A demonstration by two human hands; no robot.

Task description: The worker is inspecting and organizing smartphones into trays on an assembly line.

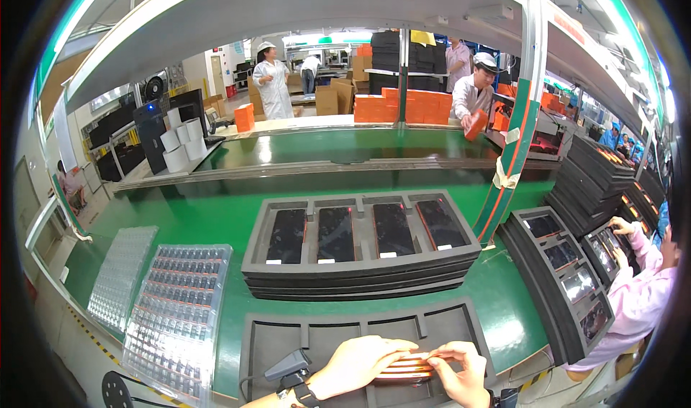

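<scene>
Near the front edge of the green bench, my left hand (358,365) and my right hand (461,373) close on opposite ends of a small stack of phones (405,371) with shiny copper-orange edges. The stack is above a grey foam tray (276,330) with long compartments. Just beyond it, another foam tray (254,253) tops a pile of trays and holds several dark-screened phones (335,235), each with a small white label at its lower end. My fingers hide part of the stack, so its exact make-up cannot be told.
Left stand a clear plastic tray of small dark parts (176,307) and another clear tray (121,275). A scanner-like grey device (288,365) lies by my left wrist. At right are stacked foam trays (547,286), a post (507,163) and a co-worker's pink sleeve (640,286).
</scene>
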